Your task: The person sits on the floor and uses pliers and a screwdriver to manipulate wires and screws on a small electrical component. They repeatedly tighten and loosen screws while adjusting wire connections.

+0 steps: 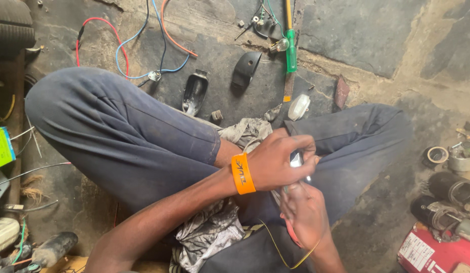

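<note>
The left hand (278, 164) was clenched around a small shiny part (296, 160), held above the lap. The right hand (306, 212) gripped a red-handled screwdriver (291, 233), its tip set against the part just beside the left fingers (307, 151). A slip of the tip would likely have struck those fingers, since they wrapped closely round the work. A yellow wire (280, 255) looped under the right wrist and could have snagged. A grey rag (207, 235) lay in the lap; a loosened screw could easily have been lost in its folds. On the floor (356, 30) beyond the knees lay two black covers (194, 91), a green screwdriver (291, 50) and loose wires (124, 50) near the far edge.
</note>
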Demonstrator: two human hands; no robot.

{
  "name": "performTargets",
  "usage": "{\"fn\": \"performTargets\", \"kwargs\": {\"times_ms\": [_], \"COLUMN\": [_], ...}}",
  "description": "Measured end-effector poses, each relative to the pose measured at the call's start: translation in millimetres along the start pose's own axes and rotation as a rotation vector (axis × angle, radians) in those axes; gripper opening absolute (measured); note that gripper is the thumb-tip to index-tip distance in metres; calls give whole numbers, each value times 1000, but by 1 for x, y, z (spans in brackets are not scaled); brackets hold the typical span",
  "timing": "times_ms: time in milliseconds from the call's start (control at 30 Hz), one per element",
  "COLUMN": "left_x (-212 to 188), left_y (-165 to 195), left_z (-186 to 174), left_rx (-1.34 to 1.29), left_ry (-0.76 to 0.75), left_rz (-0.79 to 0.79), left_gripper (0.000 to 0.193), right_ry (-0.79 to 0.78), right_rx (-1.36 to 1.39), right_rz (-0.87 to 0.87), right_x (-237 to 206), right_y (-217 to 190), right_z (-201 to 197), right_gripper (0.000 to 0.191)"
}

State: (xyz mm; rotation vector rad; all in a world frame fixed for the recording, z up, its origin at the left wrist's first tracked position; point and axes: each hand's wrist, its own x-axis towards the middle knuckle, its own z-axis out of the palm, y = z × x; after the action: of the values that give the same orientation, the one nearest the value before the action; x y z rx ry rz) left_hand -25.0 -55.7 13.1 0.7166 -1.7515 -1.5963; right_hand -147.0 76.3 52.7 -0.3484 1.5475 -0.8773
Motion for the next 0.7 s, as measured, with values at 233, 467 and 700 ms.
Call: {"fn": "performTargets", "kwargs": {"times_ms": [233, 467, 700], "left_x": [2, 2, 12], "left_y": [-2, 0, -9], "left_z": [6, 4, -5], "left_rx": [23, -33, -2], "left_ry": [51, 78, 23], "left_rz": [-44, 17, -263], "left_gripper": [20, 21, 23], "right_ry": [158, -147, 114], "right_rx": [-972, 239, -1054], "right_rz": [-326, 14, -564], "right_x": [-2, 9, 22], "right_y": [-13, 10, -20], "right_z": [-11, -19, -6], "right_gripper": [30, 49, 29]}}
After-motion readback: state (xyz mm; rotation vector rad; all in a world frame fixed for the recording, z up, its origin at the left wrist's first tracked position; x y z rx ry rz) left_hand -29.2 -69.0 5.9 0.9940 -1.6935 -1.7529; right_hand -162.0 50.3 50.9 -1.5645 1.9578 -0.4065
